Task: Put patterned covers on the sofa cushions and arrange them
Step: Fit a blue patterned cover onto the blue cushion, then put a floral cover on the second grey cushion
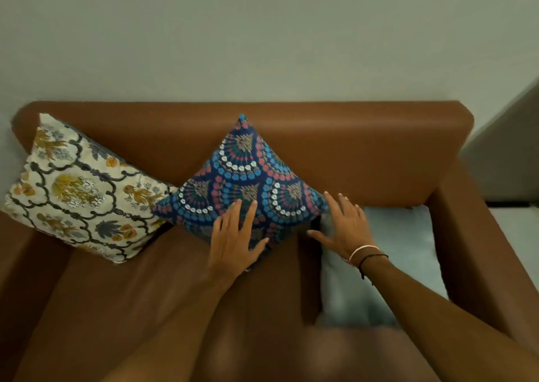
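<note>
On the brown sofa (364, 154), a cream flowery cushion (78, 195) leans at the left. Beside it, touching, stands the blue cushion (245, 183). The left hand (233, 241) lies flat and open on it. The right hand (347, 224), fingers spread, touches its corner, partly hiding a blurry pale blue cushion (402, 250).

Two patterned cushions, one cream floral (77, 190) and one blue (243, 183), one plain pale cushion (399, 253), one sofa (350, 148), two hands.

Both arms stretched forward, palms down

Left hand (233, 237) flat with fingers spread; right hand (344, 225) just beside it, fingers splayed too, bracelets on wrist.
</note>
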A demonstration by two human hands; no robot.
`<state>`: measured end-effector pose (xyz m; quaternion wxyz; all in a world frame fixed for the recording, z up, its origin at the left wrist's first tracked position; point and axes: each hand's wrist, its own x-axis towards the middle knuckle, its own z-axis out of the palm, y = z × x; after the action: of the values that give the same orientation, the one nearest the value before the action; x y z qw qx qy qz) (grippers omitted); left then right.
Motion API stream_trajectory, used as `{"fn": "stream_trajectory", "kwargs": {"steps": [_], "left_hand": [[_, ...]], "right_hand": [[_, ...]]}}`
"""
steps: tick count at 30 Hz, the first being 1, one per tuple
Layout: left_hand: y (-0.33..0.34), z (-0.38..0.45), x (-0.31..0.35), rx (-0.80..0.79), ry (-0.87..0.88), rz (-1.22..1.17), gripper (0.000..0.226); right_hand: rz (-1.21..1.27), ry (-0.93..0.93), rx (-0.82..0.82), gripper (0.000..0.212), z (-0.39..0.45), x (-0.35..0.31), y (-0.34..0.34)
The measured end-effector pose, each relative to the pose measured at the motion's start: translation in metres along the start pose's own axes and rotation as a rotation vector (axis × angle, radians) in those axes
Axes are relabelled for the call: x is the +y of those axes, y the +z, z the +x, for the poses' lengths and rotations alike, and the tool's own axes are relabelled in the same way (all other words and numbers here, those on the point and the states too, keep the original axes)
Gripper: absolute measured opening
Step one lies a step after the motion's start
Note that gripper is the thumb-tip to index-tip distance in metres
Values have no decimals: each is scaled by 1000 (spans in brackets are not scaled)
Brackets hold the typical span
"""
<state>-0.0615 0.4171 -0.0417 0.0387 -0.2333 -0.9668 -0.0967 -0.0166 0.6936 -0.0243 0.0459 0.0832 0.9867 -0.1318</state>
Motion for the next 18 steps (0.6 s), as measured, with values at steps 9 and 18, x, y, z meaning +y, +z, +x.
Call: {"fn": "stream_trajectory", "kwargs": {"steps": [9, 18], "left_hand": [[138, -63, 170, -645, -500, -870, 92], [159, -33, 271, -498, -1023, -1070, 46]], "right_hand": [[-160, 147, -200, 110, -157, 157, 56], [-222, 35, -71, 93, -215, 226, 78]]}}
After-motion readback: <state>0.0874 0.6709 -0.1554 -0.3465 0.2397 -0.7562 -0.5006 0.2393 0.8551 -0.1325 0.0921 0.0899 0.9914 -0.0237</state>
